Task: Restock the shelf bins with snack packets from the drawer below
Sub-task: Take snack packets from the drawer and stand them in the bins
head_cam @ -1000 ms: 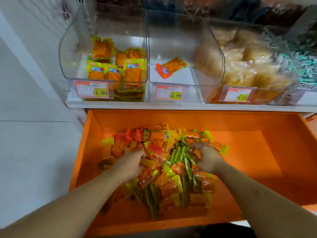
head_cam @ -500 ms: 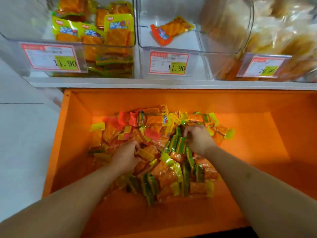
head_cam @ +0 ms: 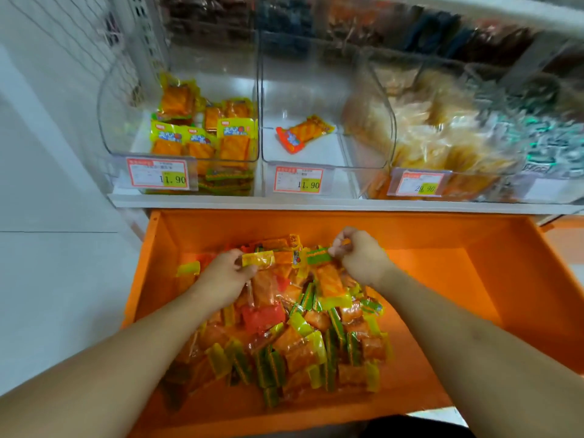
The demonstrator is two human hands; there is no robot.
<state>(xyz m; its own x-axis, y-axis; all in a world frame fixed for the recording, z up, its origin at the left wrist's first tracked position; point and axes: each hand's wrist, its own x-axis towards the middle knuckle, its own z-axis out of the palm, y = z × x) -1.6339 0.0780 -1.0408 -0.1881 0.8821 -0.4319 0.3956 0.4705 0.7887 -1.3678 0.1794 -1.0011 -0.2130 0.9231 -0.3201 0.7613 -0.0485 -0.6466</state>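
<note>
Both hands (head_cam: 292, 267) have risen, each pinching packets (head_cam: 286, 257) above one drawer (head_cam: 442, 263) below three bins (head_cam: 325, 105).

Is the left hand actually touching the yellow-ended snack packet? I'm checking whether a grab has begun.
Touching. The head view shows the left hand pinching the yellow-ended snack packet at its end, lifted above the pile in the orange drawer.
</note>
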